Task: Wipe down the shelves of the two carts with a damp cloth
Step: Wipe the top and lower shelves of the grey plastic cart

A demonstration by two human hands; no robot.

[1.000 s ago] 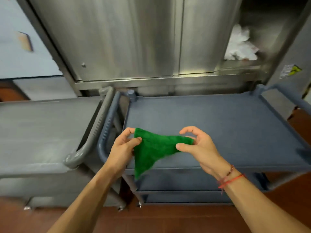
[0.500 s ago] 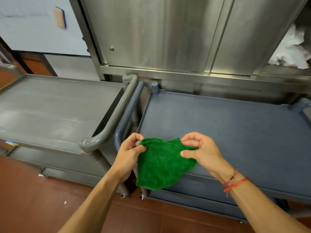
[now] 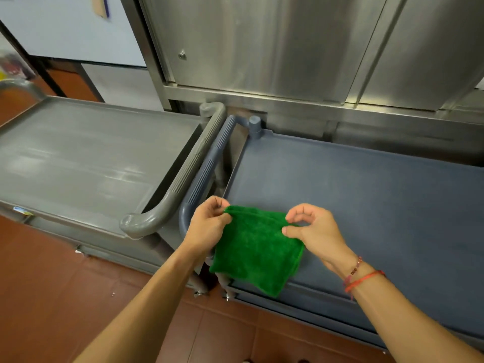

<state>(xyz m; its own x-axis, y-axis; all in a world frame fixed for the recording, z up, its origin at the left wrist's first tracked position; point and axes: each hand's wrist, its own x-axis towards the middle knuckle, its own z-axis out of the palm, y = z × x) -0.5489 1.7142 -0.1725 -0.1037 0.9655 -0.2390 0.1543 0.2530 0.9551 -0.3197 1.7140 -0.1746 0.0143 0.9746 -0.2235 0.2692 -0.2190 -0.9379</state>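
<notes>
Holding the green cloth [image 3: 258, 247] up by its top edge, I have my left grip [image 3: 209, 226] pinched on one upper corner and my right grip [image 3: 314, 231] pinched on the other. Holding it this way lets it hang flat and doubled. I judge I am squaring it into a pad before any wiping begins.

The cloth hangs in the air over the near left corner of the blue cart's top shelf [image 3: 366, 205], its lower end dropping past the front rim. I cannot tell whether it brushes the rim.

Just to the left stands the grey cart, its top shelf [image 3: 78, 158] streaked with glare. Between the two shelves the grey handle [image 3: 188, 174] and the blue handle [image 3: 207, 169] run side by side, close together. They would likely stop a single sweep from one cart to the other, so each shelf needs its own pass.

A stainless steel cabinet [image 3: 262, 48] backs both carts. The lower shelves sit tucked underneath and are mostly hidden, so I would have to reach in low to wipe them.
</notes>
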